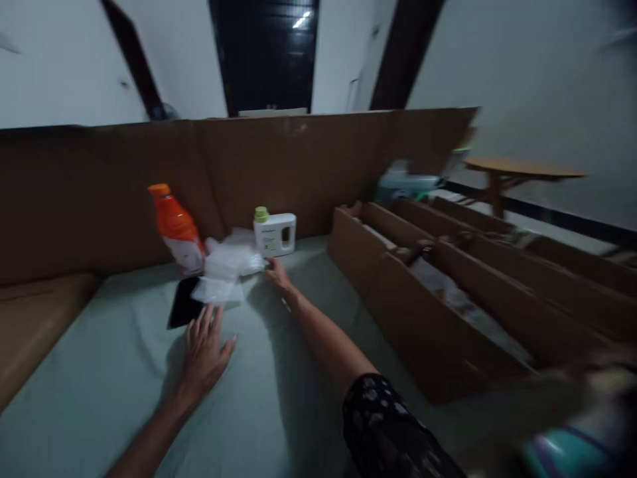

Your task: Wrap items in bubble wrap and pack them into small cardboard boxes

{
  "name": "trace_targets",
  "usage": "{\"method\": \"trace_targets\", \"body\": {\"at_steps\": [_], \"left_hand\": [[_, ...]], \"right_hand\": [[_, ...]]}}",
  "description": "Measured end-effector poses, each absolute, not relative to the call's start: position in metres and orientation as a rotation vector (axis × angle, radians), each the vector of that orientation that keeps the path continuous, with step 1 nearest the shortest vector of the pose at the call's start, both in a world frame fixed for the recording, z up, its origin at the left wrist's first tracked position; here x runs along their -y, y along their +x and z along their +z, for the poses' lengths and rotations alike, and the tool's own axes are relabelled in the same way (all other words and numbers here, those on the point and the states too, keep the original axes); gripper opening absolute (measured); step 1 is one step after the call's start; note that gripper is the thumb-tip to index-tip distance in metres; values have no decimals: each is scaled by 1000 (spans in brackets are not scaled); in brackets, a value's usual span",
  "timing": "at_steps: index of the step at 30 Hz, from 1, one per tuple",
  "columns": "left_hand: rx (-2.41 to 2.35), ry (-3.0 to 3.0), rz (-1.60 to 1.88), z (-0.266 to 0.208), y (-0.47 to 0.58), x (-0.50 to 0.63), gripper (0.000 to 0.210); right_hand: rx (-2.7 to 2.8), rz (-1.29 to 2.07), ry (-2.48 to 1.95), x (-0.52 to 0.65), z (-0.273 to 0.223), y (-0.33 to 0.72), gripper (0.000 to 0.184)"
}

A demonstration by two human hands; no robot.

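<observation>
My left hand (206, 346) lies low over the pale green cloth (239, 411), its fingers spread and nothing in them. Just beyond its fingertips is a flat black tablet-like slab (183, 307), partly covered by crumpled translucent plastic bags (223, 262). Farther forward, my right hand (279, 274) pinches the right end of the plastic. Behind that hand stands a white jug-shaped bottle (275, 234) with a green cap and a handle. An orange bottle (176, 229) with a white label leans at the left of the plastic. Motion blur softens the plastic and the fingers.
A cardboard wall (298, 159) closes off the back. On the right stands a cardboard box with long compartments (398, 299) holding items in plastic. A teal container (403, 182) is behind it. A blurred teal object (567, 451) sits at lower right, a brown padded block (40, 318) at left.
</observation>
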State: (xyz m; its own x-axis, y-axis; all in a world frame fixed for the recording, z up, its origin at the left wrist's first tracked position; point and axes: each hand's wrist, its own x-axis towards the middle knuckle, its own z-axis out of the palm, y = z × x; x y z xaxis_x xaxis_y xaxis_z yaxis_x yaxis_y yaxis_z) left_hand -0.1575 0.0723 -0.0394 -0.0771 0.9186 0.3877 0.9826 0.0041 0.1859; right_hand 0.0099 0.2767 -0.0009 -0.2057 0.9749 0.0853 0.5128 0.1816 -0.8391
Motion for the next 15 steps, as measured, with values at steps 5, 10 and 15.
{"method": "trace_targets", "body": {"at_steps": [5, 10, 15], "left_hand": [[2005, -2176, -385, -73, -164, -16, 59], [1939, -2124, -330, -70, -162, 0, 51], [1852, -2407, -337, -52, -140, 35, 50]], "right_hand": [[2024, 807, -1500, -220, 37, 19, 33], [2280, 540, -1322, -139, 100, 46, 32], [2198, 34, -1399, -94, 139, 172, 50]]}}
